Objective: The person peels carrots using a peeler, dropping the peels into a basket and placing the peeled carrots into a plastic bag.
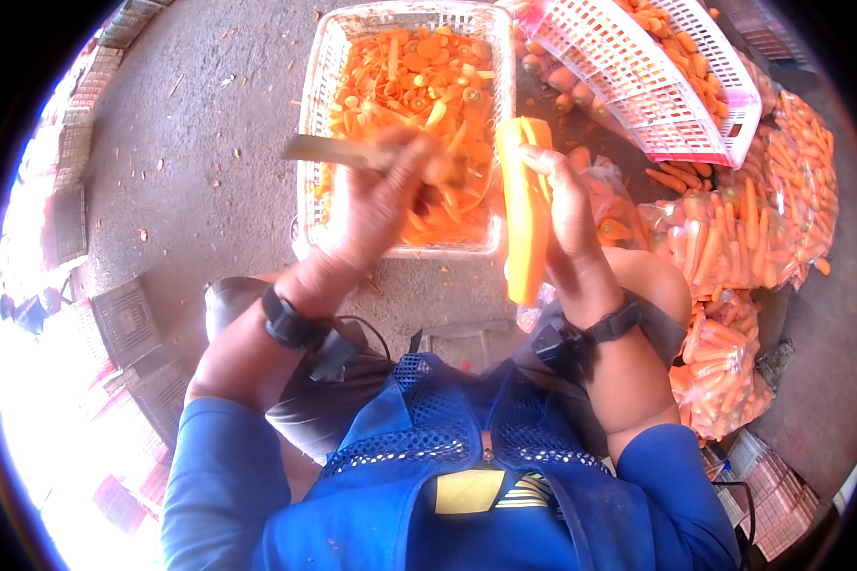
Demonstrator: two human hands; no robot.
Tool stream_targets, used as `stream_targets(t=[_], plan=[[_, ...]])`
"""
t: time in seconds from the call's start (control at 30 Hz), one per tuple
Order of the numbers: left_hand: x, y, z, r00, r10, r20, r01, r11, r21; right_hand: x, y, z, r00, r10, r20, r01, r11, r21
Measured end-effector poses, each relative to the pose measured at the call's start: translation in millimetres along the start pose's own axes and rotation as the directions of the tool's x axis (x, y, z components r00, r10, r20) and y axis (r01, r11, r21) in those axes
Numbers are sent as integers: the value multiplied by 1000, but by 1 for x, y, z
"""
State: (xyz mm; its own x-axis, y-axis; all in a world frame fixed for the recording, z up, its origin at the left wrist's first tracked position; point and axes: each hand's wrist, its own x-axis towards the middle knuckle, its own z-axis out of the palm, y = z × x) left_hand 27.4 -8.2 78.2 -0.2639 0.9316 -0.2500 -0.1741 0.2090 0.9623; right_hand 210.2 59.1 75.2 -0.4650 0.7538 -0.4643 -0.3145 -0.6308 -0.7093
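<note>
My left hand (376,195) is closed round a flat, brownish-grey hand tool (333,152), which sticks out to the left. Motion blurs the fingers, and the tool's other end cannot be made out. My right hand (571,205) grips a thick, peeled carrot (524,214) that stands nearly lengthwise in view, its far end level with the fingertips. Just beyond both hands is a white plastic crate (308,114) holding orange peelings (381,86) and cut carrot pieces. The left hand is over the crate's near part; the carrot is at its right edge.
A tilted white and pink basket (638,90) with carrots stands at the far right. Clear bags of carrots (714,238) lie along my right side, another bag (724,366) nearer. Dark crates (129,319) are stacked at the left. Orange scraps dot the grey floor (200,143).
</note>
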Motion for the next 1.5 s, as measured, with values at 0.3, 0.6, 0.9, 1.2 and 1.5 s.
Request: stream_targets(t=[0.3, 0.6, 0.9, 1.2, 1.5], plan=[[15, 31, -18, 981, 115, 156, -102, 991, -86, -15, 6, 22, 918, 243, 315, -230, 970, -77], [11, 28, -17, 936, 138, 325, -119, 990, -77, -17, 3, 22, 874, 302, 381, -293, 953, -83], [12, 22, -17, 874, 246, 419, -296, 954, 56, -20, 6, 19, 876, 297, 381, -284, 955, -90], [57, 15, -56, 963, 260, 66, -267, 950, 163, -36, 2, 30, 806, 278, 523, -257, 960, -115], [27, 25, -34, 977, 134, 168, -117, 987, -110, -19, 12, 12, 879, 342, 333, -377, 925, 45]])
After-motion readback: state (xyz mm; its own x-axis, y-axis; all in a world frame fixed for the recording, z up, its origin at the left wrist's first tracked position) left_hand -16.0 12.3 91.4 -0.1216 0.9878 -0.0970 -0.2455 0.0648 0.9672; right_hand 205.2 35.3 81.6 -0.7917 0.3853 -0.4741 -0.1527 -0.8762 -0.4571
